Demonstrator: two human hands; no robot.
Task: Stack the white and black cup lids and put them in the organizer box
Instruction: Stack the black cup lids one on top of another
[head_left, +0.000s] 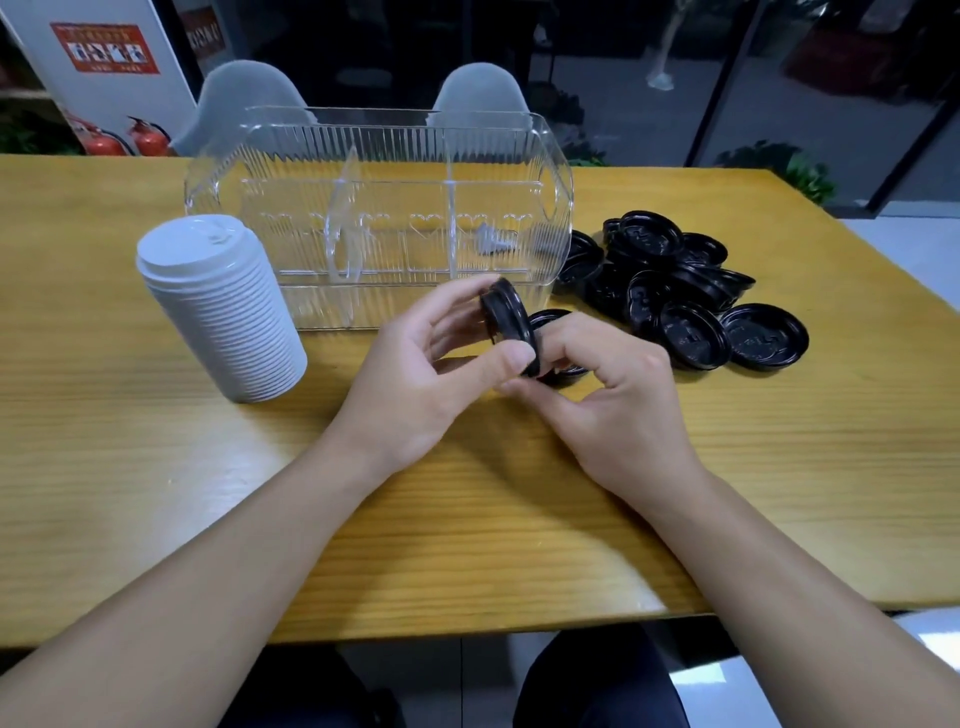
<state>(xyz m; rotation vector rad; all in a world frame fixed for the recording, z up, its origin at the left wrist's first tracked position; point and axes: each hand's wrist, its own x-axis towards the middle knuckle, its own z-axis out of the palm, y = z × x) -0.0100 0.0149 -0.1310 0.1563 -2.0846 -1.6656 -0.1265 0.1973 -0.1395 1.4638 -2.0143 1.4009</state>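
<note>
Black plastic lids are the matter in hand. The left hand (441, 358) pinches a small stack of black lids (511, 332) on edge, thumb on the near rim and fingers curled round the far rim, so the stack's flat faces look left and right and its short axis runs roughly along the table's (156, 467) length. The right hand (613, 395) is just beside it, fingers curled down over another black lid (553, 319) that lies low, at or near the table top, partly hidden under the fingers; whether it is lifted clear cannot be told. That lid sits immediately right of the held stack, so the joining move looks to be a short one, right to left, with the lid tipped up to match the stack's faces.

The loose pile of black lids (685, 291) lies toward the table's right edge, nearer the right hand, glossy, shallow and overlapping at odd angles. A tall white lid stack (223, 317) stands upright toward the left edge, leaning slightly. Between them, toward the far edge, stands the clear ribbed organizer box (379, 171), its dividers visible and no lids in it.
</note>
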